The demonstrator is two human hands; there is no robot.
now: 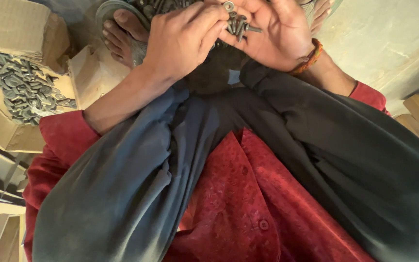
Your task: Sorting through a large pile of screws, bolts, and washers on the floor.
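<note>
Fingers (217, 30) touch bolts (241, 24) pointing mostly upper-left to lower-right.

Head view, steeply downward, close.

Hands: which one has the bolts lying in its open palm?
The right hand, with the orange wristband; bolts rest in its palm. The left hand only pinches at them.

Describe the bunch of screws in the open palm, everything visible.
The screws are a small handful of short, dull grey metal fasteners with round heads, lying jumbled in the cupped palm of the right hand. A ring-shaped washer sits at the top of the pile. The left hand's fingertips pinch at the bunch. Thread detail is too small to tell.
</note>
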